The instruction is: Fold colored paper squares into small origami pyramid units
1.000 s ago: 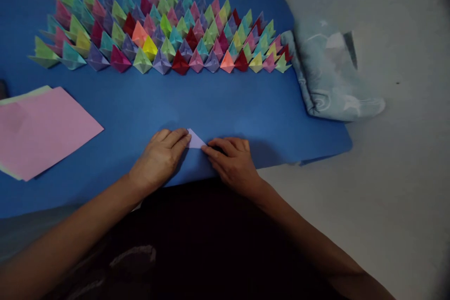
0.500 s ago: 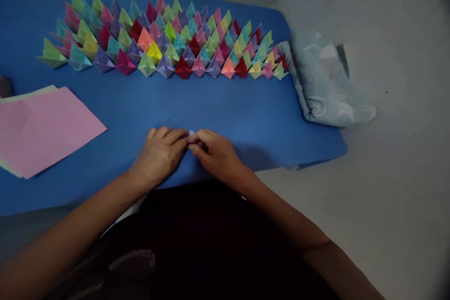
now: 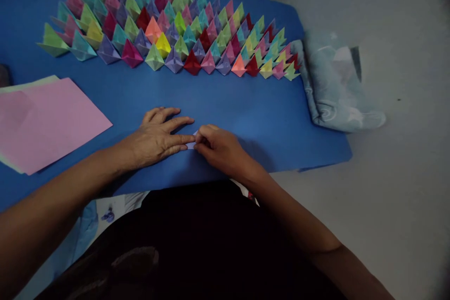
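A small piece of folded lilac paper [image 3: 191, 145] lies on the blue surface near its front edge, mostly covered by fingers. My left hand [image 3: 160, 136] rests flat with its fingers spread, the fingertips touching the paper from the left. From the right, my right hand [image 3: 220, 147] pinches the paper's edge between thumb and curled fingers. How the paper is folded under the fingers cannot be seen.
Rows of colourful paper boats [image 3: 175, 60] stand along the back of the blue surface [image 3: 246, 108]. Pink paper sheets [image 3: 52, 122] lie at the left. A folded grey-blue blanket [image 3: 337, 89] sits at the right end beside the wall.
My left hand has opened from closed fingers to a flat, spread pose, baring more of the lilac paper. The right hand keeps its pinch. The view has shifted slightly.
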### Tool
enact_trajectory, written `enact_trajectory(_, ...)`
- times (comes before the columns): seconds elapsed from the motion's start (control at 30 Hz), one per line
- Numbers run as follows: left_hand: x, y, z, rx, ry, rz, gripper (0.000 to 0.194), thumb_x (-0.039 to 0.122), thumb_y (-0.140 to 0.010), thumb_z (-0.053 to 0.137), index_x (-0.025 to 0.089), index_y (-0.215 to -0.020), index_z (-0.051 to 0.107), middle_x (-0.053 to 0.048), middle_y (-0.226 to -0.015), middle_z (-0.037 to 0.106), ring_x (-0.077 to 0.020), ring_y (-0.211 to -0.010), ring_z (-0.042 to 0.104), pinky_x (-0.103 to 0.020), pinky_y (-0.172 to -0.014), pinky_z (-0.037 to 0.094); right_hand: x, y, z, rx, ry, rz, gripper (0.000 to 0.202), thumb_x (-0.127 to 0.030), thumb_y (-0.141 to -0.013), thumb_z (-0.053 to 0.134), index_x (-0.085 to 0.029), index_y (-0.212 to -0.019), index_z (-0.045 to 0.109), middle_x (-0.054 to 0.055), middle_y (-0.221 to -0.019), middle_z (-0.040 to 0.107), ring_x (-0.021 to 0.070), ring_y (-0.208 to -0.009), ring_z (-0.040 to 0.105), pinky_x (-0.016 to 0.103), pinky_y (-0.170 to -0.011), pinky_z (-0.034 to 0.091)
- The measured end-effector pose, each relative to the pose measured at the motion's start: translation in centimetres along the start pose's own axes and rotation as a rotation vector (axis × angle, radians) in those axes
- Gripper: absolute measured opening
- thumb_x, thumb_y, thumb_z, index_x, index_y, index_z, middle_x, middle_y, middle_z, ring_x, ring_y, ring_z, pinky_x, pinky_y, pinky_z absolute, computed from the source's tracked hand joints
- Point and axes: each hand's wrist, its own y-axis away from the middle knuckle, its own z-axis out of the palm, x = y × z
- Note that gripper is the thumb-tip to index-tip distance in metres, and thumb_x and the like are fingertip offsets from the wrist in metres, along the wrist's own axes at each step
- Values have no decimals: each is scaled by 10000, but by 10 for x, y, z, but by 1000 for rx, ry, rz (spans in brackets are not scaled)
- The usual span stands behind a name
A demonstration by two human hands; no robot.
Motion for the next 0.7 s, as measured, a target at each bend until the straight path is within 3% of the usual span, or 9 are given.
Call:
enact_trajectory(0.3,-15,-6,-16,-193,140,-3,355,421,-1006,424,427,-1287,641,9,-1521,503,-328,-1402,352,-531,-1081,274,3,-4,-2,-22,-68,-21,134,-88,-828,546,-203,-762,524,-29,-763,526,129,-735,496,261,-705,371)
enact_trajectory(0.37,-15,-9,-17,-156,167,-37,354,407,-1008,407,408,-1231,682,15,-1463,567,-304,-1359,408,-520,-1071,290,2,-4,-3,-13,-65,-29,151,-85,-825,544,-206,-742,507,-34,-748,511,124,-716,484,257,-692,366)
enact_trajectory(0.47,-9,-12,-12,-9,167,-109,338,424,-1003,429,361,-1117,741,-2,-1355,655,-297,-1274,493,-516,-1038,331,2,-4,-3,-4,-50,-32,162,-76,-824,543,-206,-740,499,-37,-749,503,117,-696,473,252,-679,361)
enact_trajectory(0.57,3,-13,-5,89,119,-134,321,458,-984,488,317,-1107,749,-51,-1357,650,-335,-1272,502,-538,-1015,360,2,-3,-3,-8,-46,-14,146,-79,-832,543,-205,-765,512,-35,-761,512,115,-692,473,251,-673,357)
enact_trajectory(0.7,12,-12,0,118,46,-108,315,474,-984,506,312,-1111,746,-72,-1365,640,-369,-1288,493,-572,-1007,366,2,3,1,27,-46,33,104,-134,-859,571,-204,-799,522,-26,-790,533,121,-701,482,255,-660,352)
